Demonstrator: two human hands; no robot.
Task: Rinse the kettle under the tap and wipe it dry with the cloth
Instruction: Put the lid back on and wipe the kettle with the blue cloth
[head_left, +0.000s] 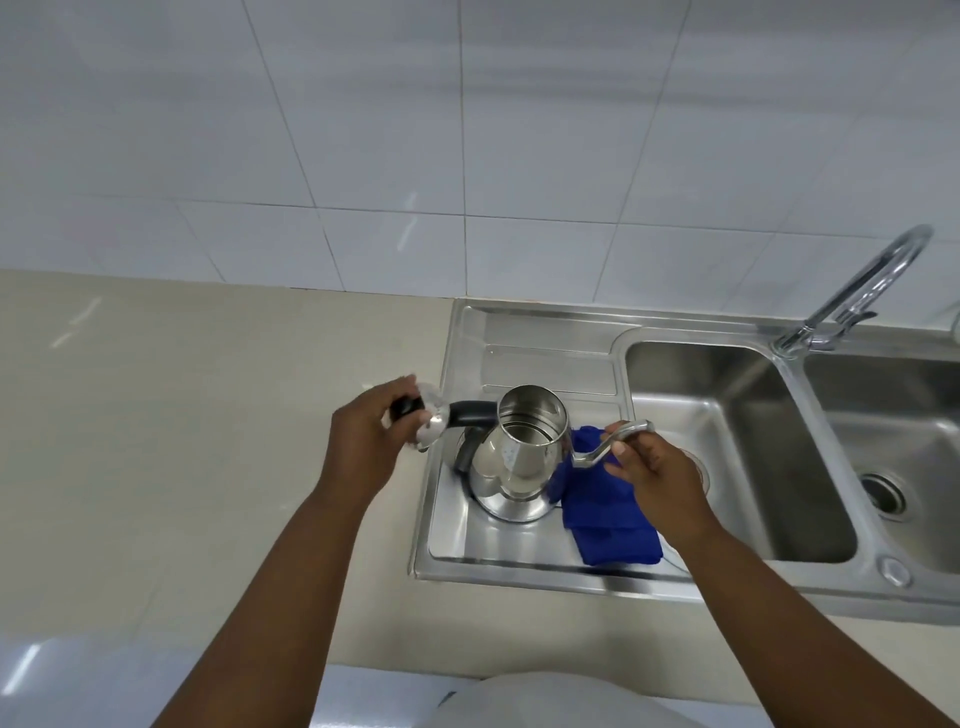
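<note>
A shiny steel gooseneck kettle (522, 457) stands upright on the sink's drainboard (545, 353), its top open and its black handle pointing left. My left hand (363, 441) holds the kettle's lid (434, 423) by its black knob, just left of the handle. My right hand (657, 473) pinches the thin curved spout (608, 444). A folded blue cloth (605, 514) lies on the drainboard to the right of the kettle, partly under my right hand. The chrome tap (857, 291) rises at the far right, with no water running.
Two steel basins (737, 395) sit right of the drainboard, each with a drain. A beige countertop (182, 415) stretches to the left. White wall tiles stand behind. The counter's front edge runs along the bottom.
</note>
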